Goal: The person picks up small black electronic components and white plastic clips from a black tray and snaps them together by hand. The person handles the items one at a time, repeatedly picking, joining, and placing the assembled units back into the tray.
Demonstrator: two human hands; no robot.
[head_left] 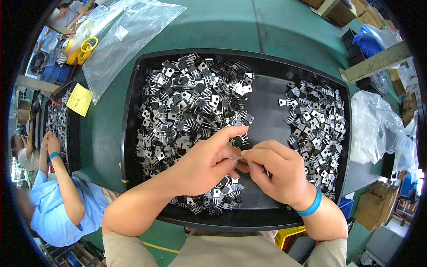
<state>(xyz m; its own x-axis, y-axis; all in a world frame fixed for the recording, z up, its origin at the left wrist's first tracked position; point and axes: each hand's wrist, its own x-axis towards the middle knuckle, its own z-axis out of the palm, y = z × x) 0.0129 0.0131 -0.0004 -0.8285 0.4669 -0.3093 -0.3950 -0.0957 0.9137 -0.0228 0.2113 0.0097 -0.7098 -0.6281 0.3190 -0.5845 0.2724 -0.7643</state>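
A black tray (267, 209) holds two piles of small three-legged transistors with black bodies and silvery metal tabs. The larger transistor pile (191, 102) fills the left part, the smaller pile (318, 129) the right. Over the strip between them my hands meet. My left hand (209, 155) is closed, its index finger stretched out, and the thin metal legs of a transistor (235, 158) show at its fingers. My right hand (278, 169), with a teal band at the wrist, pinches at those legs. The transistor's body is mostly hidden by my fingers.
A clear plastic bag (129, 40) and yellow paper (80, 99) lie left of the tray on the green table (222, 22). More clear bags (373, 129) sit at the right. At the left a co-worker in a blue shirt (66, 204) handles parts at another tray.
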